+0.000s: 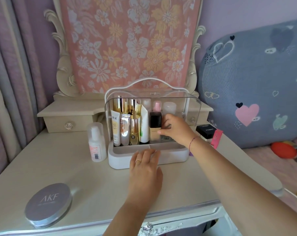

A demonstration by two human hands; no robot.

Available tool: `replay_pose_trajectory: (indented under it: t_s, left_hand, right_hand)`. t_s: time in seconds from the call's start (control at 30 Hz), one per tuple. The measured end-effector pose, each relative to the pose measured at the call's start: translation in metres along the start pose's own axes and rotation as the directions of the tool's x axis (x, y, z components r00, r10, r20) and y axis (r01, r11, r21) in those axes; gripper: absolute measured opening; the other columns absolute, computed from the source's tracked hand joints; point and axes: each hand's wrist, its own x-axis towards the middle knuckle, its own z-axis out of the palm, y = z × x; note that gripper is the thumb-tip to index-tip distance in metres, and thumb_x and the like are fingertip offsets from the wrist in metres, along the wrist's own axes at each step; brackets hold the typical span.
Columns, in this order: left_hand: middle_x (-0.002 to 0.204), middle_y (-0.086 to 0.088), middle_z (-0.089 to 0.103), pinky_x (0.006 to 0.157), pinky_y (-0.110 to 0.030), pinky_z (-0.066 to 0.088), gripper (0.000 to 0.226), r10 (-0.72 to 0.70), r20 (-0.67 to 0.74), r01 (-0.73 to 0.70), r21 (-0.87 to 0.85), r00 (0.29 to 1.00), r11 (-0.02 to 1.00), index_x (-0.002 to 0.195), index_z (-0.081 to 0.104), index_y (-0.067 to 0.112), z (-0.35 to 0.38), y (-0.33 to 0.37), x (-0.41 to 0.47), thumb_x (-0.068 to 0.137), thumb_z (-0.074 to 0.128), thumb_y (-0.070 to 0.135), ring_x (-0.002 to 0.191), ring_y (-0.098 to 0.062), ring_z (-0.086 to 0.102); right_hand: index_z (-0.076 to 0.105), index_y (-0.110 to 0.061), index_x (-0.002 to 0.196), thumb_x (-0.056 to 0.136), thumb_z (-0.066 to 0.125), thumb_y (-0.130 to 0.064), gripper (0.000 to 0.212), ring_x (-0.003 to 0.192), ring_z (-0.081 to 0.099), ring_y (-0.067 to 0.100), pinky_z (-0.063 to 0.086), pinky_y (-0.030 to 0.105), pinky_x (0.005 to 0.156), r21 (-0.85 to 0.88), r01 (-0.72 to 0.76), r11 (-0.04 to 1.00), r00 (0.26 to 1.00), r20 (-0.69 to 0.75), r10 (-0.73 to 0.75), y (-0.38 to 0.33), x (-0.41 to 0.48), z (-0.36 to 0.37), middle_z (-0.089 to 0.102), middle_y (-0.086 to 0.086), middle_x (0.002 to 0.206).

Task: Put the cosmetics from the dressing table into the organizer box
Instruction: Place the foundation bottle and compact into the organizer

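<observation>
The left hand point(145, 165) lies flat, fingers together, on the front rim of the white organizer box with a clear raised lid point(171, 156). The right hand point(175, 129) curls round a small clear bottle point(164, 138) inside it, touching the black-capped beige foundation bottle point(155, 128). A cream tube point(115, 129) in the box reads "BB". A round silver tin marked "AKF" point(48, 204) sits near the front-left edge of the dressing table point(86, 181).

A bedroom in a home. A cream carved dressing table point(67, 169) with small crystal-knobbed drawers point(56, 123) fills the middle of the frame. Its scrolled mirror frame point(62, 68) at upper centre is draped with a pink floral cloth point(127, 45). Lilac curtains point(13, 65) hang at the left edge, the wall point(246, 11) at upper right is pale purple, and grey-blue heart-printed bedding point(246, 79) lies at right. A clear-lidded white organizer box point(120, 160) of cosmetic bottles point(134, 132) stands on the table.
</observation>
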Motion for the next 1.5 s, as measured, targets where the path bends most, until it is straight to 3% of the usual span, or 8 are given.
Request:
replay_pose_trajectory:
  t_s: [0.37, 0.6, 0.83, 1.07, 1.3, 1.5]
  left_hand:
    - [0.116, -0.009, 0.063, 0.104, -0.047, 0.034, 0.047, 0.006, 0.004, -0.006, 0.002, 1.000, 1.000, 0.117, 0.062, 0.007, -0.001, 0.000, 0.000, 0.070, 0.069, 0.004, 0.110, -0.028, 0.057]
    - [0.116, -0.008, 0.063, 0.104, -0.047, 0.033, 0.046, 0.004, 0.009, -0.004, -0.001, 1.000, 1.000, 0.116, 0.063, 0.008, 0.001, -0.001, 0.000, 0.070, 0.070, 0.005, 0.110, -0.028, 0.057]
    - [0.118, -0.008, 0.062, 0.106, -0.046, 0.030, 0.046, 0.001, 0.013, -0.001, -0.008, 1.000, 1.000, 0.118, 0.061, 0.008, 0.001, -0.001, 0.000, 0.072, 0.067, 0.006, 0.113, -0.027, 0.055]
    - [0.115, -0.008, 0.064, 0.103, -0.048, 0.034, 0.046, 0.006, 0.005, -0.006, -0.009, 1.000, 1.000, 0.115, 0.063, 0.008, 0.001, 0.000, 0.001, 0.069, 0.070, 0.006, 0.109, -0.028, 0.058]
    - [0.116, -0.008, 0.063, 0.104, -0.047, 0.033, 0.046, 0.007, 0.006, -0.007, 0.003, 1.000, 1.000, 0.116, 0.062, 0.007, 0.001, -0.001, 0.000, 0.071, 0.069, 0.005, 0.111, -0.028, 0.057]
    - [0.119, -0.009, 0.061, 0.106, -0.045, 0.030, 0.047, 0.012, 0.013, -0.011, -0.020, 1.000, 1.000, 0.118, 0.061, 0.008, 0.001, -0.001, 0.000, 0.072, 0.066, 0.004, 0.115, -0.028, 0.054]
  right_hand:
    - [0.054, -0.011, 0.114, 0.079, 0.074, -0.020, 0.042, 0.087, 0.066, 0.022, 0.053, 0.040, 0.083, -0.065, 0.004, 0.998, 1.000, 0.004, -0.003, -0.002, -0.003, 0.003, 0.071, 0.004, 0.093]
    - [0.053, -0.007, 0.108, 0.079, 0.074, -0.016, 0.037, 0.086, 0.067, 0.022, 0.052, 0.036, 0.081, -0.115, -0.025, 0.993, 0.999, 0.026, 0.028, 0.001, -0.009, 0.010, 0.074, 0.007, 0.092]
    - [0.053, -0.011, 0.112, 0.079, 0.074, -0.026, 0.042, 0.088, 0.064, 0.018, 0.049, 0.033, 0.079, -0.077, -0.045, 0.996, 0.998, -0.035, 0.043, 0.000, -0.011, 0.009, 0.072, 0.003, 0.091]
    - [0.060, -0.011, 0.109, 0.088, 0.062, -0.034, 0.032, 0.099, 0.061, 0.023, 0.048, 0.033, 0.083, -0.142, -0.148, 0.979, 0.988, -0.072, 0.139, 0.010, -0.019, 0.025, 0.067, 0.005, 0.105]
    - [0.062, -0.016, 0.105, 0.088, 0.062, -0.034, 0.025, 0.096, 0.062, 0.018, 0.050, 0.031, 0.081, -0.038, -0.162, 0.986, 0.985, -0.072, 0.159, 0.013, -0.024, 0.027, 0.067, -0.001, 0.099]
    - [0.063, -0.015, 0.106, 0.090, 0.060, -0.025, 0.019, 0.101, 0.060, 0.014, 0.046, 0.022, 0.082, 0.031, -0.045, 0.998, 0.949, -0.312, 0.053, 0.007, -0.056, 0.037, 0.067, -0.002, 0.104]
